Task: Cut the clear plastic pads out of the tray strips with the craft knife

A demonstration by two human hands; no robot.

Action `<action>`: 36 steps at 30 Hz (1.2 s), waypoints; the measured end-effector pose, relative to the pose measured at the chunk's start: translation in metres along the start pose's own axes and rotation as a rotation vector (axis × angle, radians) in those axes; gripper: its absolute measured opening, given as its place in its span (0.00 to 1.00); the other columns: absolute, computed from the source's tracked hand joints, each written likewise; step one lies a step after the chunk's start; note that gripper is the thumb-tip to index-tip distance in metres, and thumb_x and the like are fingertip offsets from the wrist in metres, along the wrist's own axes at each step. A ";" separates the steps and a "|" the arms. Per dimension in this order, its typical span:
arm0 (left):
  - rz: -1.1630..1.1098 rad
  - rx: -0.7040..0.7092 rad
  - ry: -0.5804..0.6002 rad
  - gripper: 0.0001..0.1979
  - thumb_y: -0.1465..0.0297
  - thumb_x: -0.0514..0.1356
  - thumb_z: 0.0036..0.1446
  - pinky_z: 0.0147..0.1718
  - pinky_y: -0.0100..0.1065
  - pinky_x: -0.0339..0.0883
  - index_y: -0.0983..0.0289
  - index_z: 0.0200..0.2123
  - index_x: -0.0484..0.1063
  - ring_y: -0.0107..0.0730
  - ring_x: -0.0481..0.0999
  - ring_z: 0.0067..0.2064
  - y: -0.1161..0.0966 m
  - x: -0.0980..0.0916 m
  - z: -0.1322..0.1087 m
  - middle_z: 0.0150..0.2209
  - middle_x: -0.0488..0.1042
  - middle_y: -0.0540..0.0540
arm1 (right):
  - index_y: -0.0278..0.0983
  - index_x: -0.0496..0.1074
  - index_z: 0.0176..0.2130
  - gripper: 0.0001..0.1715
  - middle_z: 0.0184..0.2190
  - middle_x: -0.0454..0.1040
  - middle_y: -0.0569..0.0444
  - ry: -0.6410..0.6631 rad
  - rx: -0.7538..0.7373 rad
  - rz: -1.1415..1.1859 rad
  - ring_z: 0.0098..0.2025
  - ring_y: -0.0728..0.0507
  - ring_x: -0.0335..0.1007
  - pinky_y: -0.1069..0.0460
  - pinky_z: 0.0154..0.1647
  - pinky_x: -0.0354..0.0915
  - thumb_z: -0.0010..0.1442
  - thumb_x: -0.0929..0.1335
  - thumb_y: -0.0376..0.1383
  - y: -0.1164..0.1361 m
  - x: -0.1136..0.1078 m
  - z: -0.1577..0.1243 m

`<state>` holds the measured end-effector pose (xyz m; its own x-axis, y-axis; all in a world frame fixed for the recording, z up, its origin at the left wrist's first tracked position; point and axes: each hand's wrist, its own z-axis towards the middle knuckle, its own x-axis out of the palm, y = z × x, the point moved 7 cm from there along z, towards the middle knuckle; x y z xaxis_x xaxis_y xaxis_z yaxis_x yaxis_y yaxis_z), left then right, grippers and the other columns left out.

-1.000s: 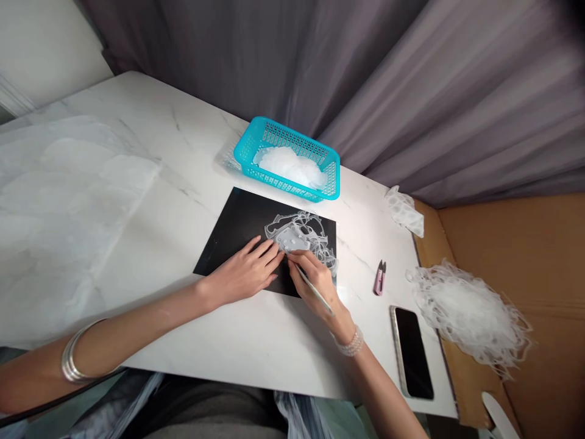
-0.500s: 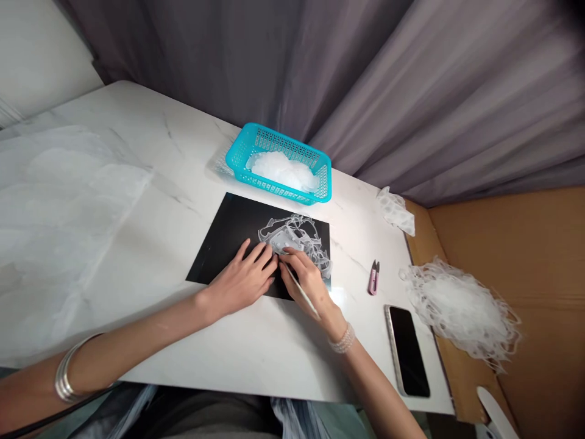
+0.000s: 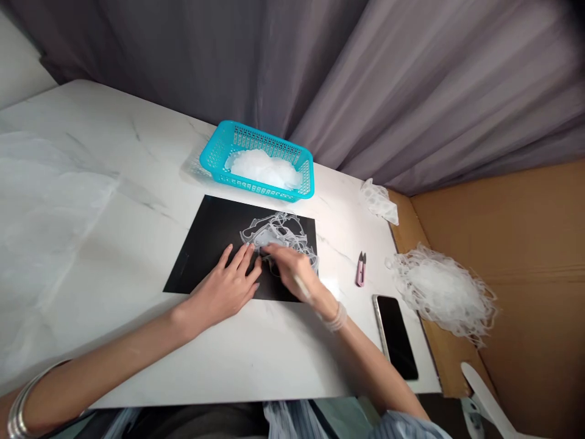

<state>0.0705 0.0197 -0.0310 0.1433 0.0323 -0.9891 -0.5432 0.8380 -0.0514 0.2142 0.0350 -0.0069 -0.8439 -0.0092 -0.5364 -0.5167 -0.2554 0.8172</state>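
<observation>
My left hand lies with fingers spread on the black mat, its fingertips at the near edge of a translucent white cut-out sheet. Loose curly strips surround that sheet on the mat's right half. Blurred by motion, my right hand is closed around a thin white pen-like tool, whose back end sticks out toward the wrist. The fingers of that hand are over the sheet, just right of my left fingertips. The tool's tip is hidden.
Behind the mat stands a blue basket holding white translucent pieces. Pink thread snips and a phone lie to the right. A pile of white strips hangs by a cardboard box. Translucent sheeting covers the left side.
The view has shifted, so the table's things appear further left. My right hand has tilted over, with the tool now mostly hidden beneath it. My left hand keeps its place on the mat.
</observation>
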 end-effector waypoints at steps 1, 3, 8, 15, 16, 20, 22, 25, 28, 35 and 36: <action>-0.003 0.007 0.003 0.25 0.68 0.49 0.69 0.64 0.64 0.52 0.76 0.64 0.65 0.66 0.58 0.68 0.000 0.000 0.000 0.66 0.59 0.82 | 0.41 0.80 0.45 0.14 0.46 0.82 0.49 -0.089 0.063 0.111 0.48 0.39 0.80 0.43 0.54 0.74 0.65 0.66 0.30 -0.013 -0.021 0.003; 0.006 0.026 0.013 0.25 0.69 0.49 0.69 0.64 0.62 0.53 0.77 0.64 0.64 0.67 0.59 0.68 0.000 0.000 0.001 0.65 0.60 0.82 | 0.39 0.80 0.43 0.11 0.42 0.83 0.49 -0.249 0.134 0.200 0.42 0.42 0.82 0.47 0.48 0.76 0.65 0.67 0.34 -0.039 -0.070 0.005; 0.016 0.045 0.000 0.25 0.70 0.48 0.69 0.65 0.59 0.53 0.77 0.64 0.64 0.66 0.59 0.68 -0.001 0.000 0.002 0.65 0.60 0.81 | 0.37 0.78 0.37 0.07 0.27 0.81 0.50 -0.543 0.246 0.396 0.31 0.43 0.83 0.51 0.39 0.76 0.59 0.72 0.38 -0.084 -0.176 -0.022; -0.359 -0.057 -0.092 0.21 0.66 0.49 0.69 0.65 0.62 0.50 0.70 0.54 0.75 0.59 0.66 0.64 0.015 -0.032 0.014 0.59 0.72 0.72 | 0.42 0.79 0.44 0.10 0.39 0.83 0.53 -0.597 0.226 0.503 0.45 0.40 0.82 0.41 0.55 0.74 0.61 0.72 0.38 -0.026 -0.131 -0.045; -0.517 -0.121 -0.123 0.21 0.64 0.49 0.69 0.65 0.60 0.52 0.68 0.52 0.76 0.56 0.67 0.63 0.022 -0.040 0.018 0.57 0.73 0.68 | 0.42 0.79 0.44 0.09 0.42 0.83 0.52 -0.591 0.189 0.443 0.46 0.40 0.81 0.41 0.56 0.73 0.63 0.71 0.38 -0.007 -0.118 -0.044; -1.501 -0.545 -0.059 0.32 0.48 0.47 0.67 0.54 0.50 0.70 0.67 0.57 0.71 0.49 0.78 0.52 0.042 -0.037 0.031 0.50 0.79 0.66 | 0.45 0.78 0.51 0.14 0.52 0.79 0.51 -0.265 -0.042 0.041 0.56 0.41 0.75 0.43 0.60 0.70 0.70 0.65 0.36 0.073 -0.053 -0.037; -1.904 -0.689 0.088 0.36 0.45 0.50 0.64 0.50 0.47 0.73 0.70 0.57 0.70 0.49 0.81 0.48 0.036 -0.023 0.035 0.49 0.80 0.69 | 0.45 0.73 0.58 0.19 0.57 0.77 0.49 -0.022 -0.162 -0.095 0.59 0.39 0.73 0.41 0.60 0.70 0.73 0.61 0.40 0.096 -0.021 -0.041; -2.046 -0.749 0.152 0.29 0.58 0.65 0.59 0.51 0.43 0.73 0.71 0.58 0.70 0.49 0.81 0.50 0.036 -0.012 0.033 0.51 0.79 0.71 | 0.43 0.71 0.59 0.35 0.48 0.81 0.46 -0.001 -0.199 -0.136 0.46 0.38 0.80 0.42 0.46 0.75 0.72 0.51 0.55 0.099 -0.014 -0.047; -1.968 -0.683 0.179 0.35 0.69 0.69 0.55 0.56 0.46 0.69 0.66 0.64 0.64 0.47 0.80 0.52 0.036 -0.011 0.026 0.51 0.80 0.67 | 0.41 0.76 0.45 0.41 0.30 0.81 0.50 -0.261 0.073 0.019 0.34 0.41 0.79 0.45 0.38 0.74 0.70 0.47 0.59 0.066 -0.042 -0.042; -1.570 -0.485 0.110 0.38 0.68 0.65 0.57 0.52 0.44 0.71 0.59 0.69 0.57 0.42 0.82 0.47 0.033 -0.031 0.024 0.43 0.83 0.57 | 0.41 0.56 0.25 0.23 0.21 0.63 0.62 -0.036 0.347 0.256 0.26 0.48 0.65 0.53 0.28 0.61 0.59 0.72 0.44 0.019 -0.015 0.003; -1.542 -0.478 0.094 0.37 0.68 0.64 0.57 0.50 0.42 0.72 0.58 0.69 0.59 0.42 0.82 0.46 0.034 -0.031 0.024 0.42 0.83 0.55 | 0.41 0.54 0.25 0.24 0.21 0.60 0.63 0.011 0.352 0.340 0.25 0.49 0.63 0.53 0.27 0.60 0.58 0.72 0.43 0.018 -0.005 0.007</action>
<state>0.0677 0.0599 0.0017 0.7295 -0.6829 0.0380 -0.1351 -0.1984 -0.9708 0.2082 0.0370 0.0119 -0.9727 -0.0459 -0.2276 -0.2313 0.1064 0.9670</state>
